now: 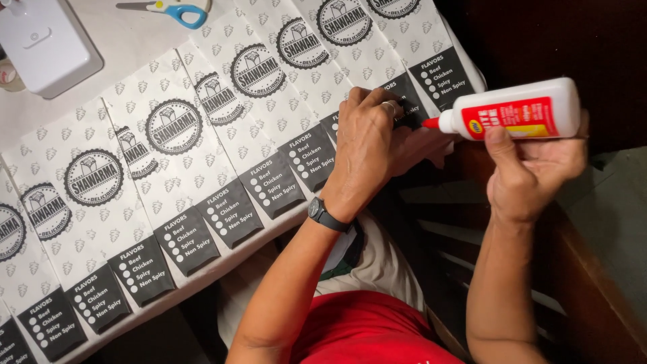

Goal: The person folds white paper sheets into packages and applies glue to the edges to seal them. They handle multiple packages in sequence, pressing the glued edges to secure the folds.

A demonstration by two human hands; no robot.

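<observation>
My right hand grips a white glue bottle with a red label, held sideways, its red nozzle pointing left at the dark end of a paper sheet. My left hand, with a black watch on the wrist, presses down on that same dark end near the nozzle, fingers bent and a ring on one finger. Several printed white paper sheets with round black emblems and dark bands lie overlapping in a slanted row along the white table.
Blue-handled scissors lie at the table's far edge. A white box-shaped device sits at the top left. Dark wooden furniture is at the right, below my right arm. My red shirt and beige shorts are at the bottom.
</observation>
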